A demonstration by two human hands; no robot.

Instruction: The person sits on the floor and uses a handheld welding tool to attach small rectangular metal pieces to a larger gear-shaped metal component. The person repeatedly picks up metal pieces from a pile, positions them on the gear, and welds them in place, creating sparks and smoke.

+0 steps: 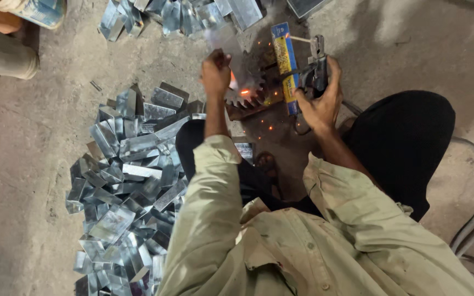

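Seen from above, the left hand (216,71) pinches a thin sheet-metal piece (227,45) at 12 o'clock, above glowing sparks. The right hand (319,101) grips an electrode holder (317,68). The piece looks light, stiff, sharp-edged and hot; hold its far edge.

Shiny bent sheet-metal pieces (130,181) lie heaped on rough, matt concrete floor (23,164).

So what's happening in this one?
A seated person is welding on the floor. The left hand holds a thin metal sheet piece over a glowing spot on a toothed gear, while the right hand grips an electrode holder. A pile of folded metal pieces lies beside them.
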